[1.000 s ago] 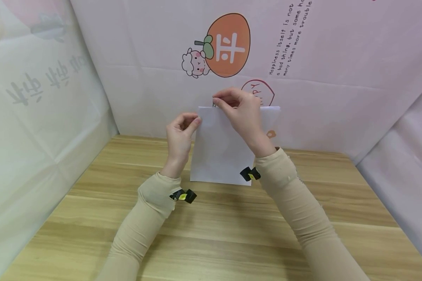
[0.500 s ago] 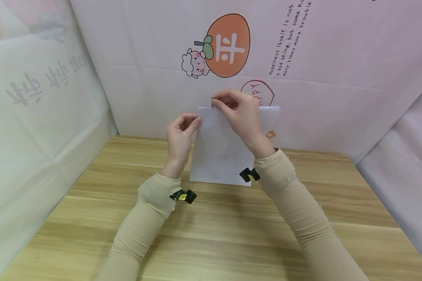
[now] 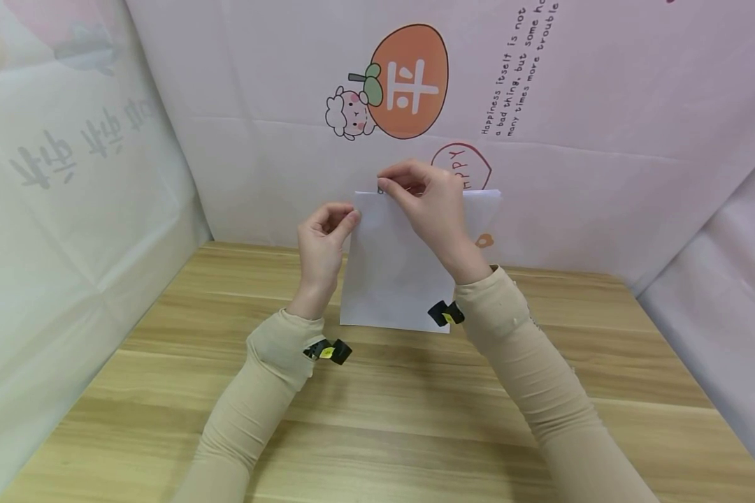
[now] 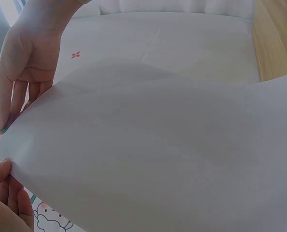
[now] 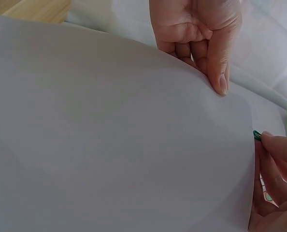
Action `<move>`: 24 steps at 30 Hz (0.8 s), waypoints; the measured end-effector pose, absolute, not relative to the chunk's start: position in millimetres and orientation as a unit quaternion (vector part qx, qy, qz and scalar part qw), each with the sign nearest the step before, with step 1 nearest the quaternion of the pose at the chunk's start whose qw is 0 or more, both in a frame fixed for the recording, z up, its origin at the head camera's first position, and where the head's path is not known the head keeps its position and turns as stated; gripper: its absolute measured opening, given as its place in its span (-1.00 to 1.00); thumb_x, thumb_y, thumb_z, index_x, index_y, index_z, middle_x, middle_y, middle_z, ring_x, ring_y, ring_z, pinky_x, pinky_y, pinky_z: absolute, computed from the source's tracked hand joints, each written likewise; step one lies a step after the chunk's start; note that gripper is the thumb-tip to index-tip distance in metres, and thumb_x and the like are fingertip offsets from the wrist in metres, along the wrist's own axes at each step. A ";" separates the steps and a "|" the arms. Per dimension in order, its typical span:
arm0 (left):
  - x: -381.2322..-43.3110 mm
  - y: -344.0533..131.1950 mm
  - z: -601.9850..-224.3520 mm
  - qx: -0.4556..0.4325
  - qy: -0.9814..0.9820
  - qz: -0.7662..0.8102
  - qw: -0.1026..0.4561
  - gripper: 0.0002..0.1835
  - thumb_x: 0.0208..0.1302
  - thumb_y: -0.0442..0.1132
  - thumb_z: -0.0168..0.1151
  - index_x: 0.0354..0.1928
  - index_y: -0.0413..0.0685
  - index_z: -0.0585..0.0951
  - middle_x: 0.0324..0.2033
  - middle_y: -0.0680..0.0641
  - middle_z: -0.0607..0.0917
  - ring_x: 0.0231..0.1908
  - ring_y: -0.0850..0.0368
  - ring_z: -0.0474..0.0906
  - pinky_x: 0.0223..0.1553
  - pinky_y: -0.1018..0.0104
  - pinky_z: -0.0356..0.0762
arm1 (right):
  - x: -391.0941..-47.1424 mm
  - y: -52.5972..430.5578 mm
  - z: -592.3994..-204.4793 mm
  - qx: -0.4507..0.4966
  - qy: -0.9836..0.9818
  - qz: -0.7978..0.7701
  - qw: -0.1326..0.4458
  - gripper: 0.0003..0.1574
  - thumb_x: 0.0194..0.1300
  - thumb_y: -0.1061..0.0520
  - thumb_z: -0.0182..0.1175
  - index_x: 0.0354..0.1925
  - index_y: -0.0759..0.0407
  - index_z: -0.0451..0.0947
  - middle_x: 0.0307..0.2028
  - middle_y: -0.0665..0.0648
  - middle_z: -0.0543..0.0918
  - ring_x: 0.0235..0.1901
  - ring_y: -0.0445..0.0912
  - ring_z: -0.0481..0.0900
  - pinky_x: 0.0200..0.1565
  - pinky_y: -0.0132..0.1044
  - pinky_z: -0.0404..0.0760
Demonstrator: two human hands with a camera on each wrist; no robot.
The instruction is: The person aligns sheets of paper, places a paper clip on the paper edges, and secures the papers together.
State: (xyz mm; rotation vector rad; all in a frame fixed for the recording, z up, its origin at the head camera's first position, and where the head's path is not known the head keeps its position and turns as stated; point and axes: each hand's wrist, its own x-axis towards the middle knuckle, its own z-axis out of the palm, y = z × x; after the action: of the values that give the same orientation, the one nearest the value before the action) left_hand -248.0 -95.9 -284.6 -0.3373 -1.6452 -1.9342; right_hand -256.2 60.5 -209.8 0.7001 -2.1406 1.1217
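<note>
White paper (image 3: 393, 272) is held up above the table, its broad face toward the head camera. My left hand (image 3: 321, 244) pinches its left edge near the upper corner between thumb and fingers. At the top edge, my right hand (image 3: 439, 206) pinches a small green paper clip (image 5: 257, 136). The clip sits right at the paper's edge, its outer end covered by thumb and fingertips. In the left wrist view the paper (image 4: 158, 145) bows gently, with both hands at its left end.
Below the paper lies a wood-grain table (image 3: 377, 419). A printed white cloth backdrop (image 3: 258, 126) rises behind it, and white cloth also hangs at both sides. Beige sleeves carry black wrist-worn pieces (image 3: 328, 351).
My right hand has shifted slightly down and left, and less of the clip shows above the paper's top edge. My left hand and the paper have stayed nearly still.
</note>
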 end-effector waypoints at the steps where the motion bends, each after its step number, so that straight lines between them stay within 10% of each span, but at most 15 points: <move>1: -248.0 -95.8 -284.8 -0.126 -0.615 -0.724 0.286 -0.81 0.17 -0.34 0.32 -0.27 -0.39 0.63 -0.49 0.13 0.61 -0.47 0.28 0.47 -0.35 0.47 0.45 | -256.1 60.5 -209.8 0.265 -0.810 0.423 0.308 -0.79 0.18 0.05 0.32 -0.23 0.13 0.71 -0.33 0.04 0.75 -0.40 -0.27 0.64 -0.23 -0.45 0.58; 24: -247.7 -94.3 -286.0 -0.131 -0.610 -0.727 0.286 -0.78 0.17 -0.33 0.31 -0.27 -0.42 0.61 -0.49 0.15 0.62 -0.46 0.29 0.48 -0.35 0.49 0.46 | -255.6 62.7 -212.8 0.265 -0.814 0.413 0.311 -0.83 0.20 0.07 0.31 -0.25 0.13 0.65 -0.30 0.07 0.75 -0.32 -0.22 0.68 -0.17 -0.41 0.61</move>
State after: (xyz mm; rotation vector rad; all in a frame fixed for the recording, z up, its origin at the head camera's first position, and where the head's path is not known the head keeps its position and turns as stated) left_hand -247.7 -94.3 -286.0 -0.3507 -1.6301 -1.9443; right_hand -255.6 62.7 -212.8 0.6987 -2.1486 1.0893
